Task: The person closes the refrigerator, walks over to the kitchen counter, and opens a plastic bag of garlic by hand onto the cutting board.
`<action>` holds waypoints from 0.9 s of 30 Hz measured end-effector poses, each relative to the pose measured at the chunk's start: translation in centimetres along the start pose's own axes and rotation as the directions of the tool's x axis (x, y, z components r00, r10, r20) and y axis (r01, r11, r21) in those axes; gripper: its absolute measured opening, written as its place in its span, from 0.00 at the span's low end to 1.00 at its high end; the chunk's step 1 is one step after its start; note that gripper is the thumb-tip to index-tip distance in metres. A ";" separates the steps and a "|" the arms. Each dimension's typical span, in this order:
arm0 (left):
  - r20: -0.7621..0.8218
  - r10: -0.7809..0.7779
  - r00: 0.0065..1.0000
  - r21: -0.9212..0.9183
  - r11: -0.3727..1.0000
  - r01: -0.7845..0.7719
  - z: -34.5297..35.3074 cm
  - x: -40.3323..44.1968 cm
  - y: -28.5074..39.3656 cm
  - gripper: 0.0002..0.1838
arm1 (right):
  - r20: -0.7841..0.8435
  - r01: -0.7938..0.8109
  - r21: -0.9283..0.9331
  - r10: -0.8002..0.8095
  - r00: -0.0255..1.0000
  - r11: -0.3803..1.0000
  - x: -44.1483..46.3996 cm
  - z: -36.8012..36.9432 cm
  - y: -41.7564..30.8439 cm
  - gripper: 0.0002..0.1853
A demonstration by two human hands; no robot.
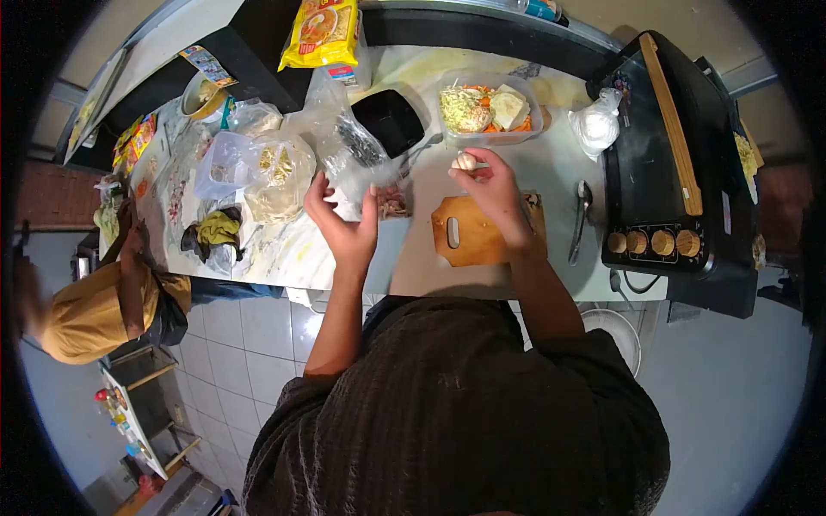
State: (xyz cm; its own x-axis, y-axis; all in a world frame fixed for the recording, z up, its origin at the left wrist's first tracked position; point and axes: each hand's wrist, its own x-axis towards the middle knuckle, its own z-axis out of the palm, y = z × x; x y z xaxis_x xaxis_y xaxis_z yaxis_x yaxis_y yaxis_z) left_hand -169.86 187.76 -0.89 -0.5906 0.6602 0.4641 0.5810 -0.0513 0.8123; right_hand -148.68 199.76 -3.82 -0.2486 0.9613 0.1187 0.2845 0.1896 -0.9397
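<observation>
My right hand [490, 185] pinches a pale garlic bulb [465, 162] between thumb and fingers, above the far edge of a wooden cutting board [469, 230]. My left hand [344, 225] is raised with thumb and fingers spread, holding nothing, in front of a clear plastic bag [351, 155]. Just beyond the garlic stands a clear container [489, 138] of shredded vegetables, orange pieces and a pale block. A small pack of pinkish pieces [395, 203] lies between my hands, partly hidden by the left one.
A black tray [388, 122] sits at the back. To the right are a spoon [581, 222], a white knotted bag [595, 129] and a black oven [658, 172] with wooden knobs. Plastic tubs [225, 166] stand left. A person in a yellow shirt [99, 310] is at the far left.
</observation>
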 end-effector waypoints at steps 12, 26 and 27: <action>0.538 0.126 0.833 -0.514 0.833 0.206 3.3 0.1 2.8 0.13 | 0.152 -0.304 0.662 0.274 0.950 0.685 -5.3 -0.4 -4.5 0.15; 0.670 0.273 0.690 -0.618 0.720 0.315 8.3 -3.9 6.2 0.16 | 0.142 -0.104 0.731 -0.002 0.990 0.675 -7.6 -6.1 -2.2 0.14; 0.661 0.276 0.698 -0.628 0.713 0.313 8.7 -4.4 6.5 0.15 | 0.141 -0.124 0.777 0.021 0.990 0.618 -7.7 -6.4 -2.0 0.13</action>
State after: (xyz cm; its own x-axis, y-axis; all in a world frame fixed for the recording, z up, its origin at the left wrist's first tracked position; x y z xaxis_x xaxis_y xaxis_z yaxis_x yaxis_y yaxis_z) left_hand -158.65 191.07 -0.75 0.1184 0.9418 0.3146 -0.1219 -0.3006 0.9459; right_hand -141.45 193.29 -0.77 -0.3708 0.9272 0.0529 -0.5126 -0.1568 -0.8442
